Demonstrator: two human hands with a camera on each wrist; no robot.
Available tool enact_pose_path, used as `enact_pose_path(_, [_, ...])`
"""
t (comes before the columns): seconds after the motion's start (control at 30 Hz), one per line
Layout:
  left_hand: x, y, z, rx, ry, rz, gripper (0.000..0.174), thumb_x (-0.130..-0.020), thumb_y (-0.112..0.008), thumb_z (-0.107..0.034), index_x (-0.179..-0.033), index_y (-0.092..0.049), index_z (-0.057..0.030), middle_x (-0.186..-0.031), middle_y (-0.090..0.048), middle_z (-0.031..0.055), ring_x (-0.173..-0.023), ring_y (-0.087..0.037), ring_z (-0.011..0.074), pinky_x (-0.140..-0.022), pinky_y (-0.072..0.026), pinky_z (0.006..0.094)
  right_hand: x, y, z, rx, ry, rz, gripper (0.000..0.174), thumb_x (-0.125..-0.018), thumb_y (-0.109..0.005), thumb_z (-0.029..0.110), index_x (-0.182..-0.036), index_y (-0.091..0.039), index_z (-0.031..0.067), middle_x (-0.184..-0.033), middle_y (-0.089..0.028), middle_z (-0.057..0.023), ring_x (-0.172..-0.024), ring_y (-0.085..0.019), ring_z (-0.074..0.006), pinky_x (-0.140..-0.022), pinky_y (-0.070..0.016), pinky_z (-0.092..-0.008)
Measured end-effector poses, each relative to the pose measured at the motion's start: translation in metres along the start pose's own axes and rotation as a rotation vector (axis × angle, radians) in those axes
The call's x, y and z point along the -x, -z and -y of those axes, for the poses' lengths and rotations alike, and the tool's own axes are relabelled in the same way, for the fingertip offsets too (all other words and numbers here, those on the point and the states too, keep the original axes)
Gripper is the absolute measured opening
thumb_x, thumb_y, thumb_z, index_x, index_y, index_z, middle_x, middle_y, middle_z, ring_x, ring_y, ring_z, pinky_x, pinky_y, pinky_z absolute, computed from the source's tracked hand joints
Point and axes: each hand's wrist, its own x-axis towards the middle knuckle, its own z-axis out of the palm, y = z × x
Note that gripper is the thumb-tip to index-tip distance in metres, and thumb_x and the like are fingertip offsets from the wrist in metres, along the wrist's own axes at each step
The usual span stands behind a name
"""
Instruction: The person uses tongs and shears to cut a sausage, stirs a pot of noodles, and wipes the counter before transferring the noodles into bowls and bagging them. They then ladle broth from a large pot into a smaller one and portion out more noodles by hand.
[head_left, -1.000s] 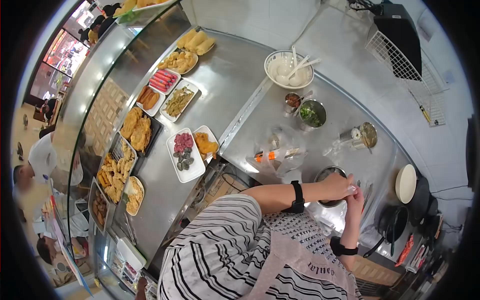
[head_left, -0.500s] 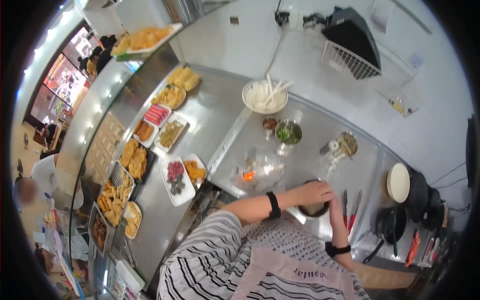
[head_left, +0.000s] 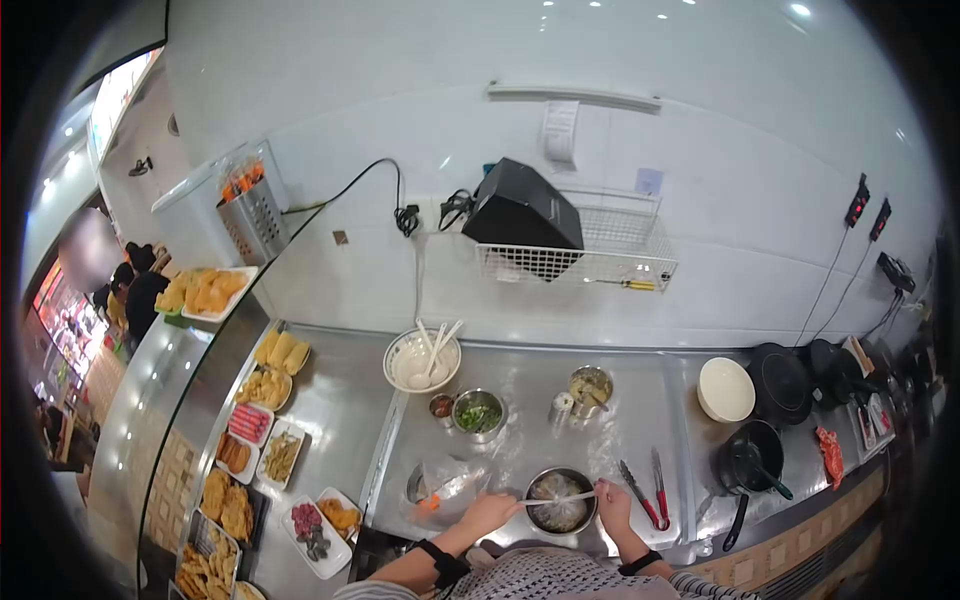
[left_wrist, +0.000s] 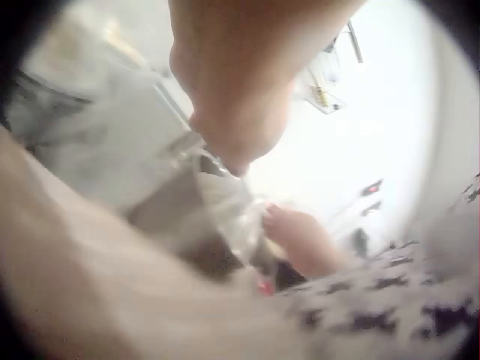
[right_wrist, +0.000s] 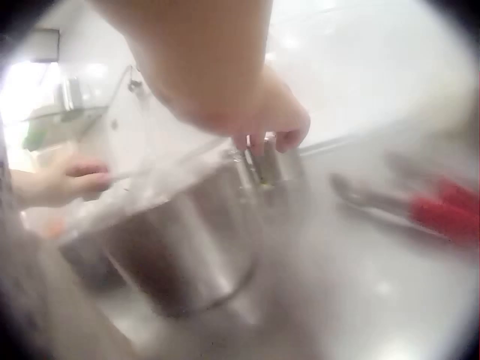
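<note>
A clear plastic bag is stretched by its pale, twisted-looking top edge across a round steel pot. My left hand pinches one end of that edge at the pot's left side. At the right side my right hand grips the other end, fingers curled down. Under the band the bag's body hangs over the pot's mouth, overlapping cloudy contents. In the right wrist view the bag bulges above the pot's rim, and the left hand shows beyond it.
Red-handled tongs lie right of the pot. Another plastic bag with an orange label sits left. Behind stand a steel pot of chopped greens and a bowl with spoons. Food trays line the left counter; a black pan is right.
My hands were together over the pot and are now apart, with the bag's edge drawn tight between them. The head view has swung up and right, showing more wall.
</note>
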Motion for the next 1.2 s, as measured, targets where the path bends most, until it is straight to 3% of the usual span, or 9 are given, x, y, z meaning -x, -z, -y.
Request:
enact_pose_path(0.1, [-0.029, 0.052, -0.039, 0.513, 0.226, 0.058, 0.03, -0.088, -0.054, -0.031, -0.077, -0.056, -0.0037, -0.072, -0.053, 0.0116, -0.069, -0.055, 0.0265, -0.07, -0.0424, 0.0396, -0.011, 0.021, 0.039, -0.17, 0.241, 0.311, 0.018, -0.082, -0.064, 0.024, -0.088, -0.071, 0.0079, -0.096, -0.063, -0.0147, -0.079, -0.057, -0.0256, -0.072, -0.0451, -0.0361])
enact_pose_path(0.23, [-0.08, 0.03, -0.052, 0.451, -0.274, -0.03, 0.025, -0.089, -0.053, -0.026, -0.084, -0.057, -0.0018, -0.084, -0.058, 0.0136, -0.08, -0.057, 0.0276, -0.069, -0.0437, 0.0356, -0.018, 0.01, 0.067, -0.22, 0.364, 0.915, 0.013, -0.078, -0.07, 0.025, -0.083, -0.073, 0.0137, -0.111, -0.057, -0.0132, -0.083, -0.052, -0.0187, -0.075, -0.0432, -0.0317])
enact_pose_path(0.27, [-0.085, 0.013, -0.052, 0.715, -0.138, -0.055, 0.022, -0.088, -0.053, -0.023, -0.088, -0.055, -0.0019, -0.082, -0.056, 0.0143, -0.079, -0.056, 0.0279, -0.069, -0.0435, 0.0352, -0.023, 0.003, 0.064, -0.248, 0.426, 0.757, 0.016, -0.079, -0.07, 0.025, -0.08, -0.072, 0.0092, -0.093, -0.061, -0.0085, -0.07, -0.051, -0.0135, -0.066, -0.0428, -0.0285])
enact_pose_path(0.37, [-0.081, -0.027, -0.053, 1.041, 0.01, -0.12, 0.018, -0.088, -0.051, -0.017, -0.099, -0.05, -0.0024, -0.079, -0.055, 0.0165, -0.078, -0.054, 0.0296, -0.07, -0.0436, 0.0351, -0.03, 0.004, 0.061, -0.409, -0.412, 0.509, 0.021, -0.079, -0.07, 0.024, -0.078, -0.07, 0.003, -0.072, -0.061, -0.0016, -0.06, -0.048, -0.0069, -0.056, -0.0406, -0.0242])
enact_pose_path(0.63, [-0.073, -0.036, -0.058, 0.609, -0.096, -0.052, 0.022, -0.085, -0.052, -0.023, -0.091, -0.06, -0.0038, -0.086, -0.061, 0.0193, -0.082, -0.058, 0.0356, -0.073, -0.0459, 0.0416, -0.036, 0.017, 0.069, -0.583, -0.524, 0.382, 0.023, -0.08, -0.068, 0.023, -0.084, -0.07, 0.0006, -0.061, -0.058, 0.001, -0.058, -0.051, -0.0041, -0.052, -0.039, -0.0201])
enact_pose_path(0.73, [-0.09, -0.075, -0.059, 0.731, -0.141, 0.059, 0.014, -0.075, -0.058, -0.016, -0.076, -0.062, -0.0025, -0.078, -0.063, 0.0179, -0.077, -0.06, 0.0323, -0.072, -0.0458, 0.0392, -0.034, -0.008, 0.024, -0.362, -0.391, 0.484, 0.019, -0.085, -0.058, 0.012, -0.095, -0.065, -0.0011, -0.072, -0.062, -0.0073, -0.062, -0.057, -0.0183, -0.058, -0.0459, -0.0286])
enact_pose_path(0.87, [-0.09, -0.077, -0.053, 0.704, -0.092, -0.274, 0.022, -0.084, -0.051, -0.013, -0.099, -0.062, -0.0015, -0.087, -0.064, 0.0177, -0.083, -0.061, 0.034, -0.075, -0.0454, 0.0408, -0.037, 0.024, 0.136, -0.629, -0.502, 0.413, 0.02, -0.091, -0.053, 0.018, -0.089, -0.06, -0.0005, -0.064, -0.049, 0.0001, -0.053, -0.045, -0.0127, -0.048, -0.0392, -0.0252])
enact_pose_path(1.03, [-0.089, -0.08, -0.048, 0.446, -0.396, -0.149, 0.029, -0.091, -0.046, -0.022, -0.113, -0.062, -0.0088, -0.08, -0.063, 0.0131, -0.074, -0.058, 0.0282, -0.07, -0.044, 0.0348, -0.048, 0.006, 0.024, -1.028, -0.853, 0.272, 0.023, -0.094, -0.048, 0.018, -0.073, -0.048, 0.0096, -0.059, -0.038, 0.0013, -0.049, -0.034, -0.0104, -0.043, -0.0278, -0.0223])
enact_pose_path(1.2, [-0.095, -0.081, -0.038, 1.253, -0.083, 0.169, 0.038, -0.088, -0.052, -0.037, -0.105, -0.065, -0.0064, -0.07, -0.054, -0.0033, -0.066, -0.048, 0.0088, -0.062, -0.0385, 0.026, -0.032, 0.002, 0.004, -0.974, -0.647, 0.165, 0.017, -0.093, -0.045, 0.013, -0.08, -0.053, 0.0064, -0.067, -0.05, -0.0046, -0.055, -0.044, -0.0141, -0.049, -0.0374, -0.0282])
